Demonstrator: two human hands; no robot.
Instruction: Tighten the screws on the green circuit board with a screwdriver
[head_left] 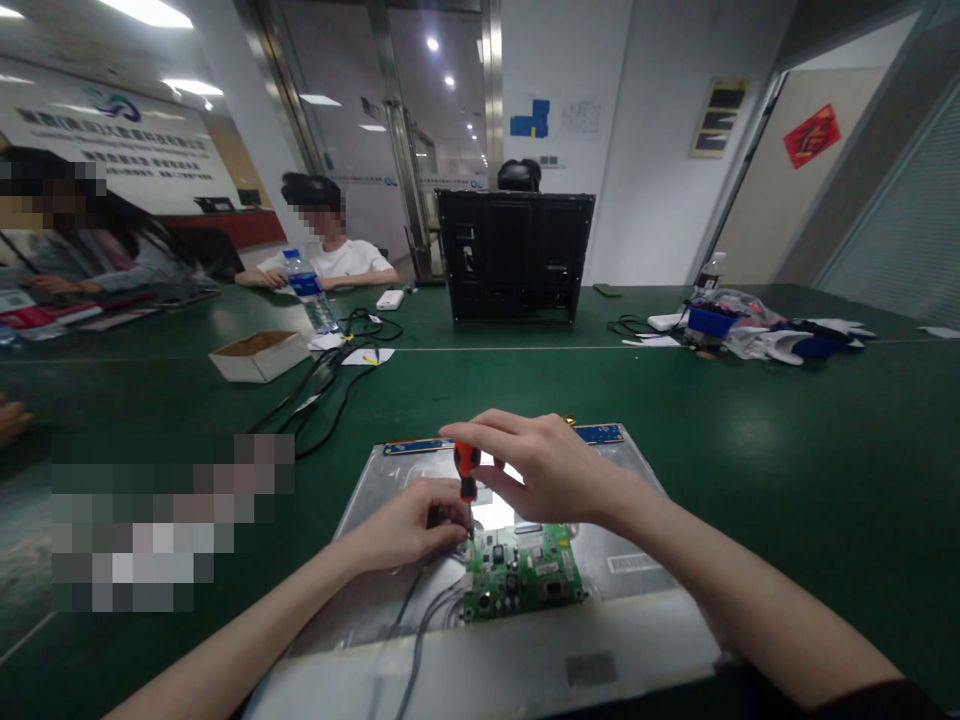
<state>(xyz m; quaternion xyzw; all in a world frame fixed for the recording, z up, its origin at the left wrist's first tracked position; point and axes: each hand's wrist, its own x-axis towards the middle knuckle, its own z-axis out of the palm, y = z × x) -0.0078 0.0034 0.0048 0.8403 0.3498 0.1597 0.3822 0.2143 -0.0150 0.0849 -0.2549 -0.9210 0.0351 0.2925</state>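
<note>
A metal-backed panel (630, 630) lies flat on the green table in front of me, with a green circuit board (525, 575) on its middle. My right hand (536, 460) is closed on a red and black screwdriver (467, 470), held upright, its shaft reaching down to the board's upper left corner. Beside that corner is my left hand (427, 520), fingers curled together near the shaft's tip; what they hold, if anything, is hidden. Grey cables (424, 630) run from the board's left side toward the panel's near edge. A blue strip board (600, 434) lines the far edge.
Beyond the panel, a black monitor-like unit (516, 255) stands on the table (787, 450). An open box (260, 357), black cables (330, 385) and a water bottle (309, 290) are at left. Bagged items (742, 325) lie at right. Two people sit at the left.
</note>
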